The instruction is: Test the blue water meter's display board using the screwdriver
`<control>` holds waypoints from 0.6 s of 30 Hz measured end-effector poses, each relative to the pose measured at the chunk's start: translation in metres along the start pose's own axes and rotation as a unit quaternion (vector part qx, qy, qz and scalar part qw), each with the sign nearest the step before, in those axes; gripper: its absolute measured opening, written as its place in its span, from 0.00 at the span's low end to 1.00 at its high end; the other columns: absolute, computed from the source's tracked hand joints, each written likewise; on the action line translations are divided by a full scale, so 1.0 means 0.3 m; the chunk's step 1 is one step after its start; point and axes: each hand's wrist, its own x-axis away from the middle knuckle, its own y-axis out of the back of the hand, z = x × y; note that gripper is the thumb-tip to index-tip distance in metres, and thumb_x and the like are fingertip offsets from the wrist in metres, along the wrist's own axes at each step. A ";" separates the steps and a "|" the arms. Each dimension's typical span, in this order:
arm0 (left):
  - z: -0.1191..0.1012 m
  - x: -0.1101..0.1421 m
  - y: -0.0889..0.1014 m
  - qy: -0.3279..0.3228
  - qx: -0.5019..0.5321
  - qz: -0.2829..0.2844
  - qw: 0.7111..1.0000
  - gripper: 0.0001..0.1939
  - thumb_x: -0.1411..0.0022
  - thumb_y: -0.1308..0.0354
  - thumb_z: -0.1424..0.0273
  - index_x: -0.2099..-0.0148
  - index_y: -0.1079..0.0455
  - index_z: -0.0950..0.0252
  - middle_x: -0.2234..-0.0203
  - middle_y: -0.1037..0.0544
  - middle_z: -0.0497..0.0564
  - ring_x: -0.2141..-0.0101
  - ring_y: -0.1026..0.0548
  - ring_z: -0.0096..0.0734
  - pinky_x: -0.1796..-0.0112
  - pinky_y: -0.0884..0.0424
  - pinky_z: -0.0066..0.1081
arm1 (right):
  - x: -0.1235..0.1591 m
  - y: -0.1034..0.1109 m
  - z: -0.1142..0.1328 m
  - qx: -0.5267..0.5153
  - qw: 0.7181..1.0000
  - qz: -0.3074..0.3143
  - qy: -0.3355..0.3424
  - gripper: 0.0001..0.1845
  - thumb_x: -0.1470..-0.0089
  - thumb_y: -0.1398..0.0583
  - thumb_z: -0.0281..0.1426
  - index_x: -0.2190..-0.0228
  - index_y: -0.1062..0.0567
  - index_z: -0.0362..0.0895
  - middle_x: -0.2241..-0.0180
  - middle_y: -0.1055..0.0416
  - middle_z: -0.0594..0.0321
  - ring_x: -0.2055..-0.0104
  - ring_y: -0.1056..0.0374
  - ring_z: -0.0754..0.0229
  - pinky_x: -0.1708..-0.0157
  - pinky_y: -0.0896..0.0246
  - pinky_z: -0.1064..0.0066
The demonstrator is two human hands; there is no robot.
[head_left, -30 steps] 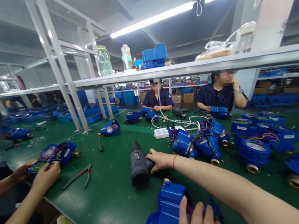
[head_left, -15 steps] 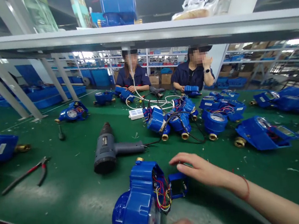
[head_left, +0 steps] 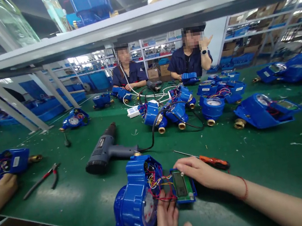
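A blue water meter [head_left: 137, 200] lies at the table's near edge, its electronics compartment uncovered. Red, yellow and white wires [head_left: 156, 181] run from it to a small display unit [head_left: 180, 187], whose grey screen and green board face up. My right hand [head_left: 196, 170], wearing a red cord bracelet, grips the display unit by its upper right edge. Between meter and display unit, my left hand [head_left: 167, 218] has its fingers stretched out beneath the wires, near the meter's dial. Behind my right hand lies a screwdriver [head_left: 214, 162] with an orange and black handle.
A grey heat gun [head_left: 107, 148] lies beyond the meter, left of pliers-free cable [head_left: 153, 138]. Red-handled pliers [head_left: 41, 181] sit further left, near another person's hand [head_left: 2, 190] on another meter [head_left: 9, 161]. Several meters [head_left: 177, 113] stand behind; a shelf [head_left: 127, 18] crosses overhead.
The display unit has turned so its screen faces up, with my right hand now on it. My left hand has moved up beneath the wires. The screwdriver has come into view.
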 end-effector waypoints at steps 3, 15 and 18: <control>-0.048 -0.040 -0.036 0.009 0.042 0.047 0.998 0.55 0.55 0.34 0.46 0.32 0.57 0.58 0.38 0.41 0.63 0.41 0.36 0.49 0.45 0.34 0.40 | 0.010 -0.024 -0.009 -0.081 0.996 0.020 -0.043 0.33 0.40 0.53 0.58 0.69 0.29 0.40 0.73 0.36 0.62 0.71 0.40 0.60 0.70 0.42 0.71; -0.118 -0.096 -0.084 0.023 0.081 0.044 0.995 0.48 0.61 0.26 0.65 0.41 0.47 0.59 0.56 0.27 0.52 0.62 0.27 0.32 0.62 0.31 0.28 | 0.041 0.078 0.016 0.196 0.975 -0.105 -0.012 0.21 0.37 0.52 0.44 0.61 0.28 0.42 0.60 0.34 0.52 0.55 0.42 0.46 0.51 0.49 0.50; -0.129 -0.088 -0.086 0.056 0.080 0.018 0.995 0.47 0.60 0.28 0.71 0.41 0.50 0.58 0.59 0.27 0.49 0.64 0.28 0.30 0.63 0.32 0.28 | 0.090 0.154 -0.040 0.311 0.939 -0.134 -0.056 0.20 0.44 0.46 0.40 0.57 0.29 0.39 0.58 0.36 0.47 0.56 0.46 0.41 0.55 0.52 0.44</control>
